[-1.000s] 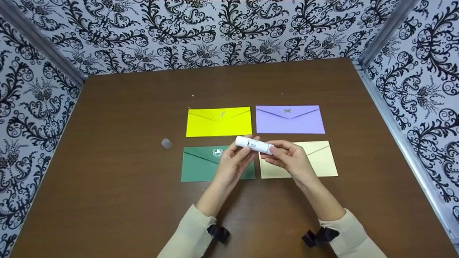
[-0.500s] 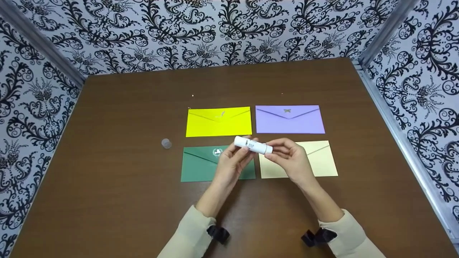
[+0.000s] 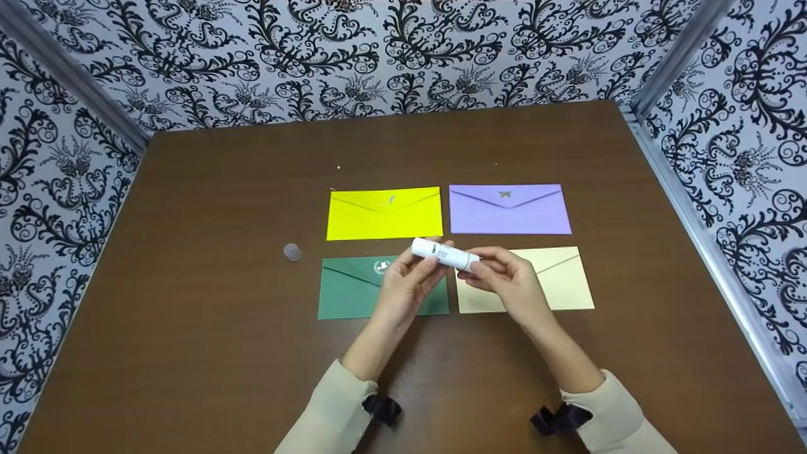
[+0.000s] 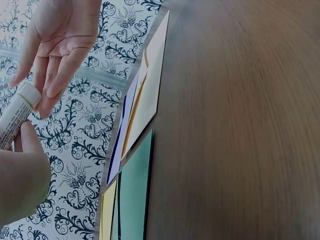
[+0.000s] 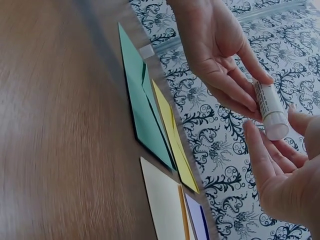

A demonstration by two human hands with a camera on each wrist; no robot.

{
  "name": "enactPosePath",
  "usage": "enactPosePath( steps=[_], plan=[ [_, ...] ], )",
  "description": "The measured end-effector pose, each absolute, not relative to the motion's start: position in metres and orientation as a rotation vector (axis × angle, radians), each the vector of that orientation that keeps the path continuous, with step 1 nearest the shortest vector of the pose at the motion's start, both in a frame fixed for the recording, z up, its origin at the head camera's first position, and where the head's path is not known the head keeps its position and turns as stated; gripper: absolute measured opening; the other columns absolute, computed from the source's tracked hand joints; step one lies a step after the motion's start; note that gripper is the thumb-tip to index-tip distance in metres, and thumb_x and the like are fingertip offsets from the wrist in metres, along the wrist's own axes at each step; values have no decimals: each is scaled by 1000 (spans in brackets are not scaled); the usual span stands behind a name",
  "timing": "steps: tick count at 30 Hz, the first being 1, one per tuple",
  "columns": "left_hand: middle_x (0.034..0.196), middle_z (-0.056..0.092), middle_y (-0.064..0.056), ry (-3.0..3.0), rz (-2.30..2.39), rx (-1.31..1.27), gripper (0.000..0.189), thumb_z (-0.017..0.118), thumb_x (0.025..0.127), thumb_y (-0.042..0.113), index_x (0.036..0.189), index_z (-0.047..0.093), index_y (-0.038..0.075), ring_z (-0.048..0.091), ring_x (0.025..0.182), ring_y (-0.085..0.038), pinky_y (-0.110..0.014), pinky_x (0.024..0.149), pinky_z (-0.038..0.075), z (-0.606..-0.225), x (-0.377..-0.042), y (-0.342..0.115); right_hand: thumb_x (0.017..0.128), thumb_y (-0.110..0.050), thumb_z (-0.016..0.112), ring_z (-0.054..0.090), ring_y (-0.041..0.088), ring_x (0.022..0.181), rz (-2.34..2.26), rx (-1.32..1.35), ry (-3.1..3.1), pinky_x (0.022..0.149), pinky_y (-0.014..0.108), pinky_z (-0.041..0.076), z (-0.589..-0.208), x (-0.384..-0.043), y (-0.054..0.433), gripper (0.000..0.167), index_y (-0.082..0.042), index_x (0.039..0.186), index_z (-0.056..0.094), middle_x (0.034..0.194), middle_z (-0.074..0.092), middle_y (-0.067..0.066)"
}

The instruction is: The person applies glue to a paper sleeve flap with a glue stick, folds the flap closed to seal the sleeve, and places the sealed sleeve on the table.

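A white glue stick (image 3: 444,253) with small dark print is raised over the envelopes. My left hand (image 3: 406,284) grips its barrel between thumb and fingers. My right hand (image 3: 520,287) is at its lower right end. In the right wrist view, the right thumb and extended fingers (image 5: 257,150) stand spread around the stick's plain white end, with a gap showing beside it. Beneath the hands lie a green envelope (image 3: 347,296) and a cream envelope (image 3: 564,284), each partly covered by a hand.
Behind these lie a yellow envelope (image 3: 384,224) and a lilac envelope (image 3: 510,219), flaps facing up. A small translucent cap (image 3: 292,252) sits left on the brown table (image 3: 208,340). Patterned walls (image 3: 353,57) enclose the far side and both flanks.
My right fingers drew back to a fingertip hold on the stick's end, then moved forward around that end again. The left hand stays almost still with the glue stick; the envelopes stay put.
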State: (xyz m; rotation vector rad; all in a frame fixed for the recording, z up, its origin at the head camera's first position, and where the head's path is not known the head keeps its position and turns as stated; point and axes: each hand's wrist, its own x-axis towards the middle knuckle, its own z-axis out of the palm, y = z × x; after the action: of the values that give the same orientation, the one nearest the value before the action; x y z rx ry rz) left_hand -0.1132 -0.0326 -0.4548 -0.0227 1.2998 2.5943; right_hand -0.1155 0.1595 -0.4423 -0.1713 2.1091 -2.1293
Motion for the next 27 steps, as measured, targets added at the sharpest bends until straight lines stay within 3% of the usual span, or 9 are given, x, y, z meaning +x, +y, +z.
enactPosePath(
  steps=[5, 10, 21, 27],
  plan=[
    [125, 71, -5, 1301, 2594, -2, 54, 62, 97, 9, 143, 42, -10, 67, 116, -15, -43, 108, 43, -455, -113, -33, 95, 1, 62, 76, 15, 86, -2145, -119, 2045, 81, 32, 62, -441, -117, 160, 28, 13, 121, 60, 98, 76, 3],
    [128, 70, -7, 1341, 2586, -4, 48, 62, 97, 8, 140, 48, -7, 67, 117, -16, -43, 107, 45, -456, -113, -32, 92, 5, 64, 75, 13, 85, -2166, -93, 2041, 80, 31, 62, -441, -117, 160, 28, 15, 119, 61, 94, 76, -3],
    [127, 70, -8, 1373, 2584, -39, 41, 63, 96, 8, 135, 57, -1, 66, 120, -20, -48, 109, 42, -456, -112, -31, 82, 10, 74, 72, 15, 95, -2188, -142, 2201, 83, 26, 61, -444, -115, 157, 30, 10, 110, 65, 105, 71, 4],
    [127, 70, -8, 1381, 2577, -31, 45, 63, 97, 8, 138, 52, -6, 66, 119, -19, -48, 109, 42, -456, -112, -32, 84, 7, 74, 71, 16, 97, -2167, -173, 2208, 85, 27, 61, -445, -114, 156, 31, 9, 113, 63, 109, 69, 4]
  ],
)
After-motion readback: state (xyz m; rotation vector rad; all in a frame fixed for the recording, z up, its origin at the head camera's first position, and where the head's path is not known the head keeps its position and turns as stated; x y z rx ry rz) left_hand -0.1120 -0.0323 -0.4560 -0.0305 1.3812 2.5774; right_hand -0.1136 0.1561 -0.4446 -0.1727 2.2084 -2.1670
